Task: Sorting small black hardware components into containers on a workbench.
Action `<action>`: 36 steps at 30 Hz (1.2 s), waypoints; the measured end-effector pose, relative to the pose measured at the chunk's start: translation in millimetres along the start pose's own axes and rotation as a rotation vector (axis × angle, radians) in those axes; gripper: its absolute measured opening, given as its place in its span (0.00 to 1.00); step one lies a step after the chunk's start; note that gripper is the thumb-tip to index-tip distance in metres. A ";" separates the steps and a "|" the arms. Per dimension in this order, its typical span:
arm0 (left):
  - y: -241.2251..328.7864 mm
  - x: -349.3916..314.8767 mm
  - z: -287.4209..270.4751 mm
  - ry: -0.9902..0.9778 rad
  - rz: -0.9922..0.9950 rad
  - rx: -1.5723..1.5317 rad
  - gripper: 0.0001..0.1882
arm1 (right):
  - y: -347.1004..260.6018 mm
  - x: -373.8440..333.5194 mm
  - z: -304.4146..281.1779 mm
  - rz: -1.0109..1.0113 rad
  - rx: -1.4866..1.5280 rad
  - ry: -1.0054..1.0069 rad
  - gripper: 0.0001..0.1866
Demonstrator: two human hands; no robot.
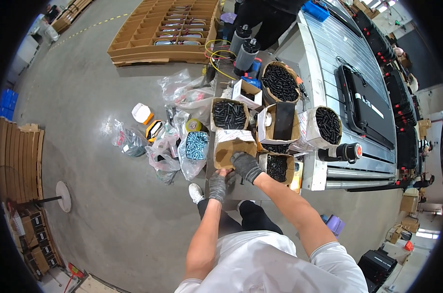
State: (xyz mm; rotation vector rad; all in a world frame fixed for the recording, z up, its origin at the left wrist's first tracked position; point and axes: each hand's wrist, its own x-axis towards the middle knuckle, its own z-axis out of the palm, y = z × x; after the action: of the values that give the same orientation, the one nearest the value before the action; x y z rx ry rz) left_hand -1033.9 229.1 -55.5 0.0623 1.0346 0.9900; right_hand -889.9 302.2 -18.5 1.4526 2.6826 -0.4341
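An open brown cardboard box point(225, 155) with a white outer flap stands at the near edge of the work surface. My left hand point(217, 186), in a grey glove with bare fingertips, grips its near rim. Over the near right corner, my right hand point(247, 166), also gloved in dark grey, reaches inside with curled fingers. Whatever those fingers hold is hidden. Beyond the box is a carton of black screws point(229, 115). To its right sits another carton of small black parts point(277, 167).
More cartons of black screws point(280, 82) point(328, 126) and a dark tray point(284, 121) crowd the surface. Plastic bags, one with bluish screws point(196, 145), lie at left. A roller conveyor point(358, 166) carries a black case point(370, 107) at right. A person in black point(265, 22) stands ahead.
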 end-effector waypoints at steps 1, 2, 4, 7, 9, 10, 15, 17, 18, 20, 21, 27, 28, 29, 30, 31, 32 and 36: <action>0.2 -1.9 5.3 0.017 -0.005 -0.005 0.19 | -0.4 -5.8 2.2 0.017 0.020 -0.013 0.12; 1.9 -2.2 11.7 0.030 -0.007 -0.005 0.18 | 1.0 -12.3 6.5 0.033 0.021 -0.004 0.12; -4.4 3.2 15.2 0.015 0.024 0.017 0.16 | 8.0 -25.1 14.8 -0.064 -0.012 0.094 0.14; -8.8 17.2 -18.4 0.087 0.154 0.433 0.13 | -29.6 -48.2 -19.3 -0.047 0.188 0.125 0.13; -1.6 10.7 5.3 0.028 0.120 0.462 0.13 | -32.8 -82.1 -26.9 -0.008 0.207 0.207 0.13; 2.8 7.1 19.2 -0.010 0.093 0.477 0.14 | -31.5 -103.0 -26.2 0.053 0.295 0.290 0.12; -18.3 14.3 -2.6 -0.002 0.046 0.252 0.17 | -15.7 -175.7 -25.2 0.393 0.506 0.451 0.10; -30.0 19.1 -12.4 0.068 0.094 0.519 0.17 | 2.5 -190.1 -21.1 0.540 0.500 0.504 0.09; -32.1 18.3 -9.5 0.139 0.145 0.777 0.17 | 10.8 -193.1 -19.5 0.554 0.504 0.512 0.09; -41.0 9.1 1.3 0.151 0.286 0.865 0.17 | 30.9 -193.5 -14.1 0.617 0.518 0.596 0.08; -43.0 2.9 12.0 0.163 0.307 1.068 0.17 | 44.4 -191.4 -13.9 0.611 0.467 0.532 0.11; -49.1 -22.2 50.4 0.194 0.511 1.762 0.17 | 70.8 -153.6 -14.8 0.749 0.334 0.043 0.27; -52.1 -19.8 48.9 0.198 0.511 1.762 0.17 | 68.3 -146.4 -12.8 0.746 0.335 0.042 0.27; -53.2 -18.0 45.8 0.174 0.496 1.752 0.16 | 62.7 -137.7 -11.5 0.775 0.343 0.014 0.27; -54.1 -16.7 42.6 0.150 0.481 1.742 0.16 | 59.5 -133.0 -11.6 0.804 0.350 -0.013 0.28; -55.7 -16.6 39.4 0.158 0.479 1.744 0.16 | 60.8 -132.7 -13.7 0.771 0.321 -0.026 0.26; -58.7 -15.0 32.6 0.131 0.475 1.661 0.15 | 64.6 -134.3 -8.5 0.766 0.324 -0.023 0.26; -60.1 -30.0 28.2 0.021 0.522 1.445 0.12 | 84.9 -155.8 24.0 0.674 0.380 0.080 0.12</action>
State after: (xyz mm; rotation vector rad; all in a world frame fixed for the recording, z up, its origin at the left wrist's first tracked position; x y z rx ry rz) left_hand -977.7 183.4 -47.8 1.5616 1.6050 0.4895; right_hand -735.1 213.1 -31.0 2.3747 2.0266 -0.8520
